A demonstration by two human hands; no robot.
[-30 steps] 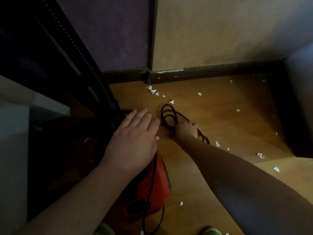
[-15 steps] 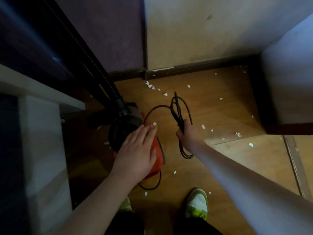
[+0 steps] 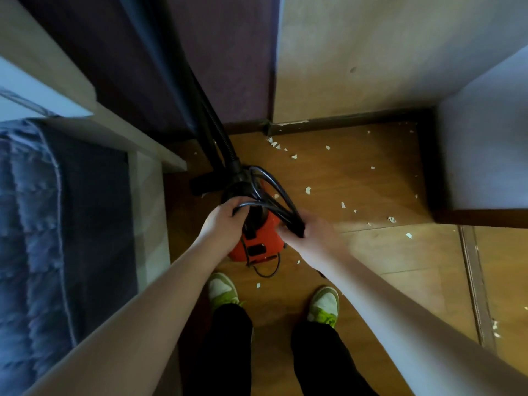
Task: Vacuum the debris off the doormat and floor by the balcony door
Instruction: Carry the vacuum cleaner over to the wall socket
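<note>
A small red canister vacuum (image 3: 258, 241) stands on the wooden floor (image 3: 357, 178) in front of my feet. Its black ribbed hose (image 3: 220, 138) rises up and to the left along the dark wall. A bundle of black power cord (image 3: 274, 201) hangs in loops above the vacuum. My left hand (image 3: 225, 221) grips one end of the loops. My right hand (image 3: 311, 232) is closed on the gathered strands at the other end. White debris flakes (image 3: 308, 190) lie scattered over the floor toward the corner. No doormat is visible.
A bed with a dark blue quilt (image 3: 43, 224) and a pale wooden frame (image 3: 148, 212) fills the left side. A dark skirting board (image 3: 343, 121) runs along the far wall. A white cabinet side (image 3: 485, 155) stands at right. My green shoes (image 3: 223, 290) are below the vacuum.
I have stood up, so the view is higher. My left hand left the vacuum's top and took hold of the cord. My right hand lifted the cord bundle off the floor over the vacuum.
</note>
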